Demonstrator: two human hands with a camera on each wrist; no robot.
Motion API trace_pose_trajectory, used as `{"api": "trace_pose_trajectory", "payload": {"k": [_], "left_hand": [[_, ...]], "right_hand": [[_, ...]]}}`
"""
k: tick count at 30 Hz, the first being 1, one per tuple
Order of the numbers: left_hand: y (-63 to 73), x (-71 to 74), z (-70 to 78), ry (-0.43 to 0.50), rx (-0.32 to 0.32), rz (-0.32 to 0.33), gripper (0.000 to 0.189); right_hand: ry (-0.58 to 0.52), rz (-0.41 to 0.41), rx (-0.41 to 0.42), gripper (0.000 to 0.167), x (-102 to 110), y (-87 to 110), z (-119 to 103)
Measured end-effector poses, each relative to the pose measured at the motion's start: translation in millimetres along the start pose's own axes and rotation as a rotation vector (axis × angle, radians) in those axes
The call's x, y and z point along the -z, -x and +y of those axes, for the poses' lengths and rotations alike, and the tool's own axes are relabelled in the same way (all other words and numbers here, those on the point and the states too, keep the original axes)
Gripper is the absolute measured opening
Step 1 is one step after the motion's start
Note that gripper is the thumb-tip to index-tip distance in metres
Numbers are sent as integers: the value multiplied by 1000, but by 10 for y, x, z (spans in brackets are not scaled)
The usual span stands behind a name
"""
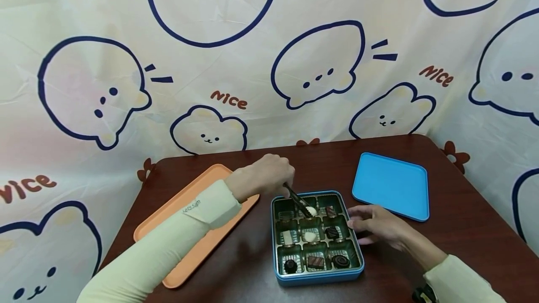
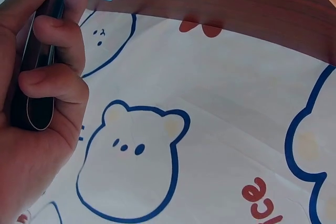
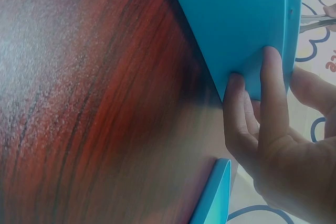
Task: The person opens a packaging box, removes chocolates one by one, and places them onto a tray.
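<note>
My left hand (image 1: 265, 174) reaches over the blue tin (image 1: 320, 277) and grips small dark tongs (image 1: 298, 200). In the left wrist view the fingers curl round the tongs' bent end. Their tips are down in the back middle compartment at a white chocolate (image 1: 311, 211); whether they pinch it I cannot tell. Other compartments hold a white piece (image 1: 287, 237), a round white chocolate (image 1: 310, 236) and several dark chocolates (image 1: 340, 261). My right hand (image 1: 381, 226) touches the tin's right side, its fairly straight fingers (image 3: 273, 93) against the wall and the thumb by the rim.
An orange tray (image 1: 185, 272) lies to the left, partly beneath the left forearm. At the back right is a flat blue tray (image 1: 391, 186), just beyond my right hand. A patterned curtain (image 1: 252, 74) hangs behind the brown table (image 1: 236, 265).
</note>
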State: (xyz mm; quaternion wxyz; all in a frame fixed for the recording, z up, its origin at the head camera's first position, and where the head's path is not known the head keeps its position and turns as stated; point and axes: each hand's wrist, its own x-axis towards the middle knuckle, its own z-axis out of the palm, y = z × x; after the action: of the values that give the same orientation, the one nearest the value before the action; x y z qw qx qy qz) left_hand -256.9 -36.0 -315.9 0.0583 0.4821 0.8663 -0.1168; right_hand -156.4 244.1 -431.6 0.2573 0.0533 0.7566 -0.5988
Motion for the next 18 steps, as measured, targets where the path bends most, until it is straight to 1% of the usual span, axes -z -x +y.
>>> {"api": "trace_pose_trajectory", "payload": {"k": [3,5,8,14,18], "left_hand": [[30,46,-38,44,2,0,26],[55,77,-67,71,-1,12,28],[97,123,-109,105,-6,31,27],[213,205,-224,127,9,59,22],[317,214,-339,132,40,61,26]], "right_hand": [[-2,-4,5,69,5,7,0],[-5,-9,8,69,6,8,-3],[-12,-17,8,71,3,9,-5],[-24,-22,6,73,-4,10,2],[-16,-23,14,72,-1,13,6]]}}
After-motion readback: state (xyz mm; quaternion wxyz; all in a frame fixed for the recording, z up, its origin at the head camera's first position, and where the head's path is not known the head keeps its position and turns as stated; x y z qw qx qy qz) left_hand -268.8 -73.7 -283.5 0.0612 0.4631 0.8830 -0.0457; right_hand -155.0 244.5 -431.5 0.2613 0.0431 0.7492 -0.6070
